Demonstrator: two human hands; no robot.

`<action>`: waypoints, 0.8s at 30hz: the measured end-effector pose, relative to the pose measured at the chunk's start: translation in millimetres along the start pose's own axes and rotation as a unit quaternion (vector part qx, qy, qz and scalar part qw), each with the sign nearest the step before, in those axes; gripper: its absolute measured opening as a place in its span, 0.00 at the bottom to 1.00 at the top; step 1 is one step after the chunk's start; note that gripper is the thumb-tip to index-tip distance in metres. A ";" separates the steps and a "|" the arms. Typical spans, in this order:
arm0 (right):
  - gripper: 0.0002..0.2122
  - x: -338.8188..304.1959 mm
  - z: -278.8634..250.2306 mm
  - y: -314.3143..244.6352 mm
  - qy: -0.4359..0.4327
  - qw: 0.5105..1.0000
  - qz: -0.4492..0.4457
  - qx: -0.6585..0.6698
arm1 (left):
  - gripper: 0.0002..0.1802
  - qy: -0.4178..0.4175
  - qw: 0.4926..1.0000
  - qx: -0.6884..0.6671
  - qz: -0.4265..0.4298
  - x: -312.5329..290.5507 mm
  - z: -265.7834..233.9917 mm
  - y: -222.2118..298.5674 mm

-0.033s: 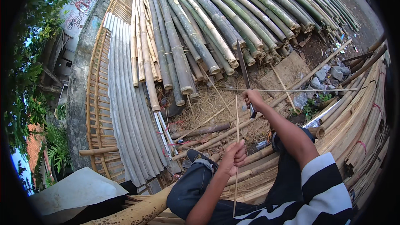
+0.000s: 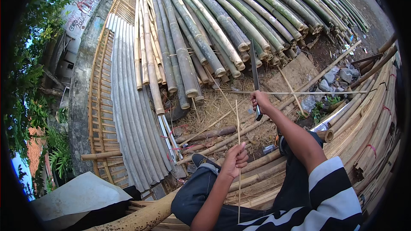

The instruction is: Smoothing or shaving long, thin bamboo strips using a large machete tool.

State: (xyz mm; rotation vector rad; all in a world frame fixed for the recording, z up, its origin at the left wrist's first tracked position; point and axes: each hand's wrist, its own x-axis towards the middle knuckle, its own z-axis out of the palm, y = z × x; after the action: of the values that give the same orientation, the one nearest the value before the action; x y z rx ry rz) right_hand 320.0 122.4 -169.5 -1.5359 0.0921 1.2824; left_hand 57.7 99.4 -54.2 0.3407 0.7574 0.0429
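Note:
My left hand (image 2: 235, 161) is closed around a thin bamboo strip (image 2: 238, 128), which stands nearly upright, one end above the fist and the other down by my lap. In my right hand (image 2: 260, 102) is the handle of a long-bladed machete (image 2: 255, 70). Its dark, narrow blade points away from me, toward the cut ends of the bamboo poles (image 2: 188, 81). The blade and the strip are apart. Beyond my right hand, a long thin bamboo stick (image 2: 317, 93) lies crosswise over the ground.
Corrugated sheets (image 2: 128, 102) and a bamboo ladder-like frame (image 2: 99, 115) run along the left. Bundled split bamboo (image 2: 368, 124) is piled at the right, near grey stones (image 2: 338, 77). A thick bamboo pole (image 2: 141, 218) crosses the lower left beside my leg.
My left hand has shifted slightly left with the bamboo strip, whose top now leans a little left. The machete blade has swung slightly right.

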 end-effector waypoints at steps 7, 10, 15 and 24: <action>0.09 -42.0 21.0 -29.1 -0.072 0.974 -0.116 -0.181 | 0.19 -0.037 0.996 -0.065 0.052 13.5 -16.8 28.1; 0.11 -62.4 49.0 -24.3 -0.132 0.890 -0.251 -0.358 | 0.19 0.050 0.994 0.023 0.097 12.8 -26.6 28.1; 0.12 -82.6 70.6 2.5 -0.225 0.753 -0.341 -0.515 | 0.18 0.136 0.975 0.092 0.150 20.2 -32.4 15.5; 0.11 -85.6 61.7 -3.1 -0.243 0.668 -0.403 -0.577 | 0.19 0.240 0.944 0.148 0.172 18.0 -9.0 -2.6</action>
State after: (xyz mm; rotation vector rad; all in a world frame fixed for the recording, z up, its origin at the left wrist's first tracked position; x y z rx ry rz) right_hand 246.0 123.8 -94.2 -1.7395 -1.8765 0.8940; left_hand 64.4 102.4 -73.0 0.7664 1.1854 0.3549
